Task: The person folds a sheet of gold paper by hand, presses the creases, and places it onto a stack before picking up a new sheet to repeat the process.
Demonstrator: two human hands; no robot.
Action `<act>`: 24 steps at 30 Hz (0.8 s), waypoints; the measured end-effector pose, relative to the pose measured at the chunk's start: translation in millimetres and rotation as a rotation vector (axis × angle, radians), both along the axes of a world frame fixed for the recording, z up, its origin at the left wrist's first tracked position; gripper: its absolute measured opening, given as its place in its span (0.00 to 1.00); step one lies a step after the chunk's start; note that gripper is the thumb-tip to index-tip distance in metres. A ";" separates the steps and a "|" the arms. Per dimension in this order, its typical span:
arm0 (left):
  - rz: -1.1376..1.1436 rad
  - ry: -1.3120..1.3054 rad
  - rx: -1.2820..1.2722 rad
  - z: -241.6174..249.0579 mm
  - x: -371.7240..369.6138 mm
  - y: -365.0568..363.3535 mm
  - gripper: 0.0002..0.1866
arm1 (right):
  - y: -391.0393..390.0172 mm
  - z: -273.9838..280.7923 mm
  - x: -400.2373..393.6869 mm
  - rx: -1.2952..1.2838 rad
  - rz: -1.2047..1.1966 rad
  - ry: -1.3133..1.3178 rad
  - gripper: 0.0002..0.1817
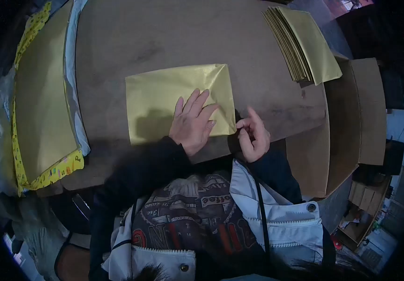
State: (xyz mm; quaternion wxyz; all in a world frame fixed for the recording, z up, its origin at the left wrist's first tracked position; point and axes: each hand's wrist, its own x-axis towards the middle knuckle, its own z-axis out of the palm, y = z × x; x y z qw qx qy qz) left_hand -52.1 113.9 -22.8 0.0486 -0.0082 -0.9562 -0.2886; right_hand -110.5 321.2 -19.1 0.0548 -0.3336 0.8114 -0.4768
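Note:
A flat rectangle of shiny yellow paper (157, 96) lies on the brown tabletop in front of me, with a slanting crease near its right edge. Pressed flat on its right half is my left hand (192, 122), fingers spread. My right hand (254, 136) is at the paper's lower right corner, one fingertip right at the edge. Its index finger stretches out and the thumb stands apart from the other fingers, with nothing showing between them.
A stack of folded yellow paper pieces (300, 44) sits at the table's far right. Beyond the right edge stands an open cardboard box (307, 159). On the left, large yellow sheets (43, 98) lie in a torn wrapper (61, 169).

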 end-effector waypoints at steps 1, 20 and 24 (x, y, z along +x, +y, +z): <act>0.002 0.001 0.000 2.3 -1.2 0.2 0.22 | -1.2 -2.9 0.5 -0.030 -0.013 -0.096 0.30; -0.021 -0.156 -0.255 -1.4 -2.8 6.3 0.34 | -45.9 22.5 -12.3 -0.209 0.136 -0.126 0.30; -0.084 -0.082 -0.050 -9.9 3.4 -2.9 0.41 | -102.2 -2.5 -7.8 -0.110 0.319 0.172 0.38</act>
